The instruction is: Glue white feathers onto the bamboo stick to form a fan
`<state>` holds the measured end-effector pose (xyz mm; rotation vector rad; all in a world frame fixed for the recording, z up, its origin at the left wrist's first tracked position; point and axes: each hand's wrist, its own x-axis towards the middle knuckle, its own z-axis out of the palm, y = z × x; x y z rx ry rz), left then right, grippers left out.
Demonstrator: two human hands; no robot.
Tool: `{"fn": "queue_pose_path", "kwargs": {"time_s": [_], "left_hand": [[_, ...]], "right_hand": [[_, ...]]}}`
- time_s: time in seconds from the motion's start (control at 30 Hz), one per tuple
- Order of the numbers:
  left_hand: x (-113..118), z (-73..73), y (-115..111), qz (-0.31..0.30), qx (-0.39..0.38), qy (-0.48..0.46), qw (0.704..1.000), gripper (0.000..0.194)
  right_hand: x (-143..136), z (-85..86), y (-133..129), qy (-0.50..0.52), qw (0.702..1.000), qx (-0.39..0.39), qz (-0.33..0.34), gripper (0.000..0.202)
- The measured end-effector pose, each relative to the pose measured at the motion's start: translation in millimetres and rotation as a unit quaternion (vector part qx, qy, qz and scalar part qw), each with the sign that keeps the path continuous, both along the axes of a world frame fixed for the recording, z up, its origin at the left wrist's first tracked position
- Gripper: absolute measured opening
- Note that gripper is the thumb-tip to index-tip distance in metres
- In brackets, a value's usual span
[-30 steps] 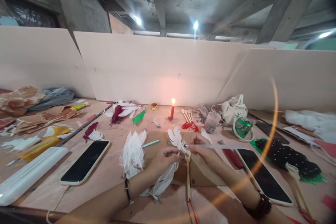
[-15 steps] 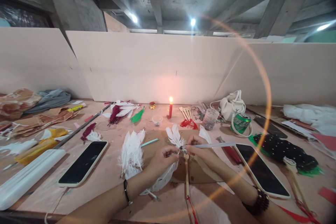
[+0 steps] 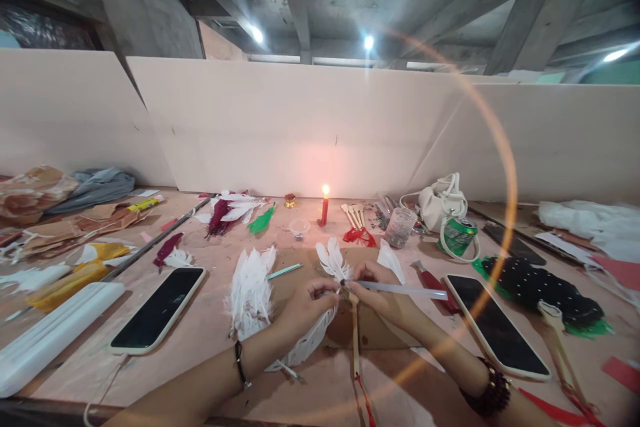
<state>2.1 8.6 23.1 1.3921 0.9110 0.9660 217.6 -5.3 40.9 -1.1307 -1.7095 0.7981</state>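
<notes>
**Feathers joined to a wooden handle over a dusty pink tabletop**

Both hands meet at the centre of the tabletop (image 3: 210, 333), above a flat sheet of brown cardboard (image 3: 380, 330). The left hand (image 3: 303, 307) has its grip closed, fingertips pinching the quill ends of soft white feathers (image 3: 333, 260) where they meet the top of a slim, pale wooden handle (image 3: 355, 340). The handle runs straight back toward the person and ends in a red cord (image 3: 364, 397). One feather fans upward from the joint; another long one droops down-left under the left wrist. The right hand (image 3: 383, 293) is likewise closed, gripping a thin, translucent stick (image 3: 405, 289) whose near tip touches the joint while the rest juts out to the right.

Just left of the hands lies a fluffy bunch of white feathers (image 3: 250, 290). A glossy black phone (image 3: 157, 310) rests further left, and a second phone (image 3: 497, 333) sits to the right. Behind, a red candle (image 3: 325, 210) burns upright, with a green can (image 3: 457, 235) and a clear plastic cup (image 3: 400, 227) well apart to its right.
</notes>
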Motion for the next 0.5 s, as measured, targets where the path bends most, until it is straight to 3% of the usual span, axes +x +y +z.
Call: {"fn": "queue_pose_path", "kwargs": {"time_s": [0.2,0.5], "left_hand": [[-1,-6.9,7,0.002,-0.015,0.002,1.0,0.029],[-4,-9.6,9,0.011,-0.016,0.004,1.0,0.028]], "right_hand": [[2,1.8,-11,-0.004,1.0,-0.001,0.005,0.022],[14,24.4,-63,0.014,1.0,-0.006,-0.021,0.032]]}}
